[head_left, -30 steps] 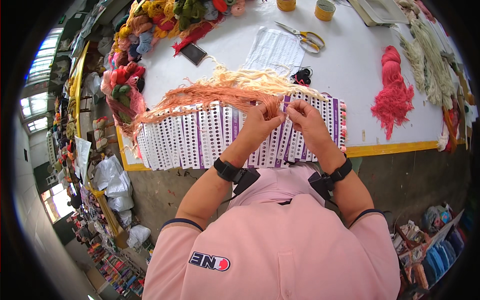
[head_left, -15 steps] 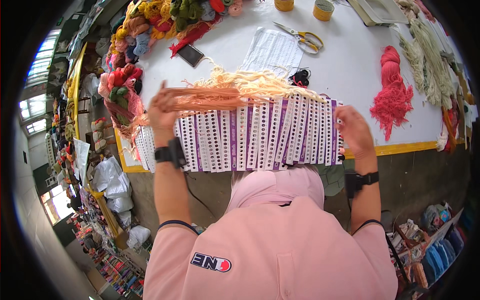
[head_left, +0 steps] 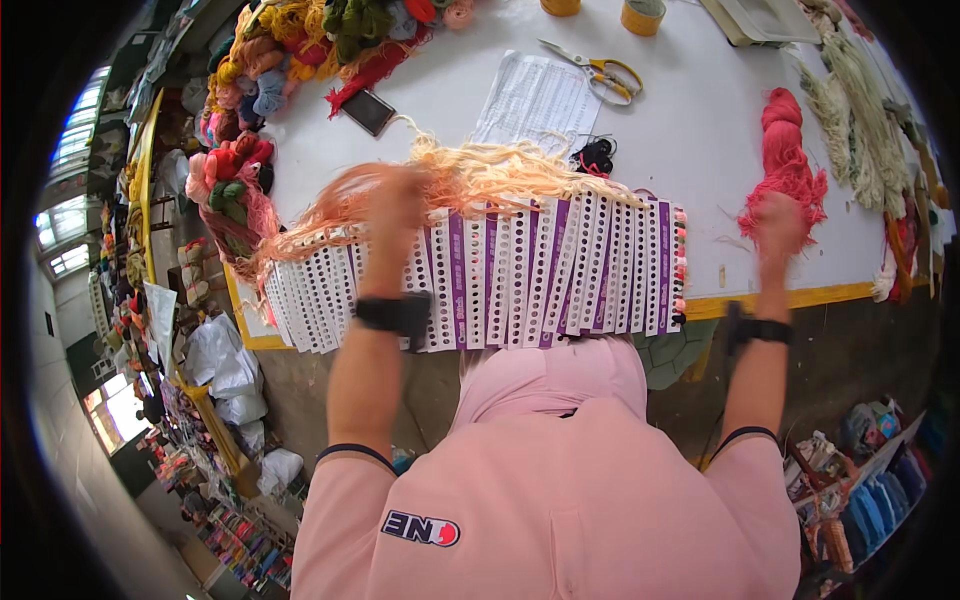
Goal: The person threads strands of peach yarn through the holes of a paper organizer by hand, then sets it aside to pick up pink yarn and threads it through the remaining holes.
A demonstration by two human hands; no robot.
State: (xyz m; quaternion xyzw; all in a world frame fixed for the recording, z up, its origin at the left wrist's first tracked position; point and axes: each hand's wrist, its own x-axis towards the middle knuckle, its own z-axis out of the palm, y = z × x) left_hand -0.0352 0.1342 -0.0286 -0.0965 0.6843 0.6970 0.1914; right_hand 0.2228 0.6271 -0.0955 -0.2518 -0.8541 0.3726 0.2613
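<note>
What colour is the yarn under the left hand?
Pale orange fading to cream: the yarn under the left hand, head view.

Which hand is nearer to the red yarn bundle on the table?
The right hand. It is raised just beside the lower end of the red yarn bundle. The left hand is far across the table, in the orange yarn strands.

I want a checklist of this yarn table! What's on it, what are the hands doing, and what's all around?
Surface: white table with yellow front edge.
Job's things: row of white and purple hole cards; peach yarn strands across their tops.
Clutter: scissors, printed sheet, phone, red yarn, mixed yarn pile, tape rolls.
Hands: left hand on the strands; right hand blurred, raised near the red yarn; grip unclear.
Cables: nothing seen.
Surroundings: bags and stock on the floor, windows at left.
</note>
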